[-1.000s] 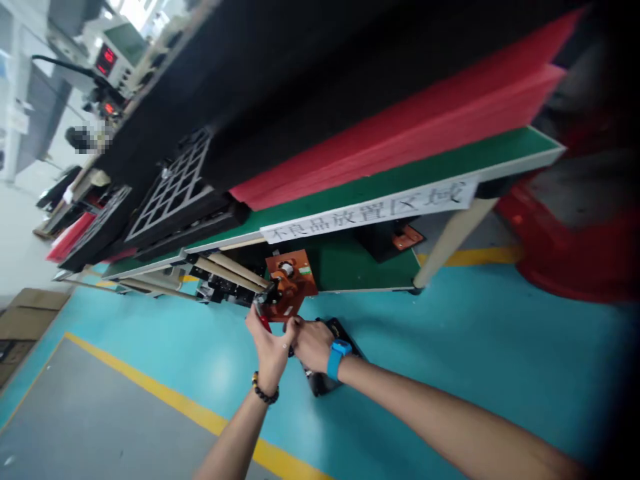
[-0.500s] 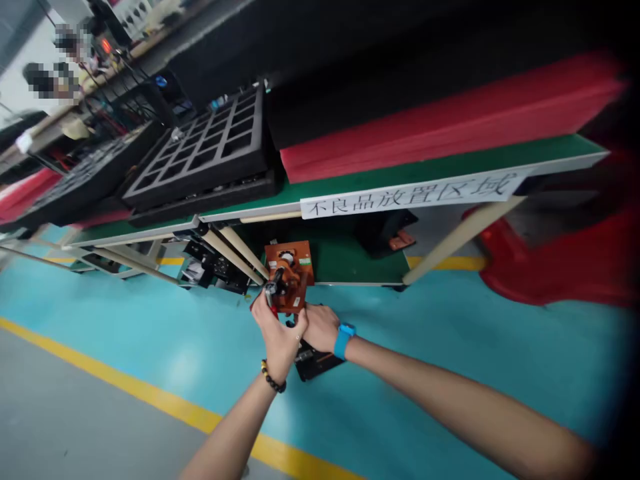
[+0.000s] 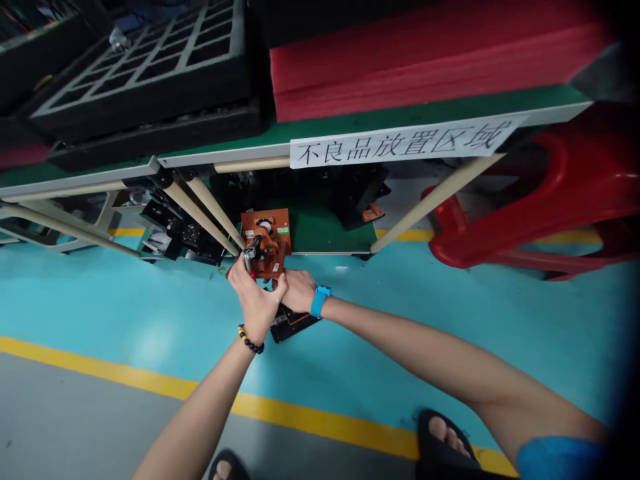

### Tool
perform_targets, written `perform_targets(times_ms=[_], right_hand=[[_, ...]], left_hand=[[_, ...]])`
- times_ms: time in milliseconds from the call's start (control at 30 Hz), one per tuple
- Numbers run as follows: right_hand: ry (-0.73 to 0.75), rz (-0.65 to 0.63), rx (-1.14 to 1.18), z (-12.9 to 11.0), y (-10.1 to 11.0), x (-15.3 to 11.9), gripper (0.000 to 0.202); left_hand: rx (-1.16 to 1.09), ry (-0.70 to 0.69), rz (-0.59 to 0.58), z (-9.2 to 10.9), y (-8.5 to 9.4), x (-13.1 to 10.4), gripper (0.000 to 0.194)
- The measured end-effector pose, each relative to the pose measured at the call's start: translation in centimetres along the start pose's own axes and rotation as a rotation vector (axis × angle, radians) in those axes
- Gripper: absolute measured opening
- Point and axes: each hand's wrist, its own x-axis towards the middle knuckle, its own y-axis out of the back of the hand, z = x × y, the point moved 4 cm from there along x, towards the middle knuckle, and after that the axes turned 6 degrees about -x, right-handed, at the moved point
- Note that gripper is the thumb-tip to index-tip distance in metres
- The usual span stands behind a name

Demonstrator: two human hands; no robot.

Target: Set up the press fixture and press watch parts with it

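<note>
An orange-brown fixture (image 3: pixel 273 250) with a black and metal clamp is at the front of the green lower shelf. My left hand (image 3: pixel 255 293), with a beaded bracelet at the wrist, grips its near edge, thumb and fingers spread around it. My right hand (image 3: pixel 297 290), below a blue wristband, is at the fixture's near right corner; its fingertips are hidden beneath, so what it holds cannot be made out. Below that hand a black plate (image 3: pixel 293 325) shows low over the blue floor.
Above is a green bench (image 3: pixel 425 113) with red sheets (image 3: pixel 430 60) and a black gridded tray (image 3: pixel 150 67). Pale posts (image 3: pixel 435 203) flank the shelf. Black parts lie on the lower left shelf. A red stool (image 3: pixel 535 213) stands at right. My sandalled feet are at the bottom.
The view has tilted down and closer, bringing my feet into sight. Both hands keep the same hold beside the fixture, with little visible change relative to it.
</note>
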Motion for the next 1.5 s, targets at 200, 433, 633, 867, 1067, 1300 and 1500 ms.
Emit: perform_targets(times_ms=[200,433,633,867,1067,1300,1500], right_hand=[[-0.001,-0.018,-0.004,0.0,0.3,-0.1,0.029],[0.006,-0.018,-0.005,-0.2,0.3,-0.1,0.031],[-0.028,-0.055,-0.061,-0.2,-0.4,0.4,0.036],[-0.086,-0.047,-0.061,0.0,-0.7,0.6,0.041],[-0.091,-0.045,-0.102,-0.3,-1.1,0.8,0.044],[-0.098,-0.052,-0.148,-0.3,-1.6,1.0,0.044],[-0.131,-0.078,-0.134,-0.6,-1.1,0.9,0.04]], left_hand=[[-0.002,-0.011,-0.007,0.0,0.0,0.2,0.093],[-0.009,0.004,-0.018,0.5,-0.1,0.9,0.09],[0.004,0.021,-0.044,0.9,-0.6,2.9,0.091],[0.006,0.035,-0.031,1.5,-1.4,5.6,0.088],[-0.027,0.131,-0.083,1.4,-3.2,8.7,0.092],[-0.084,0.222,-0.092,1.8,-3.6,10.4,0.082],[0.051,0.114,-0.094,1.9,-1.0,6.3,0.096]])
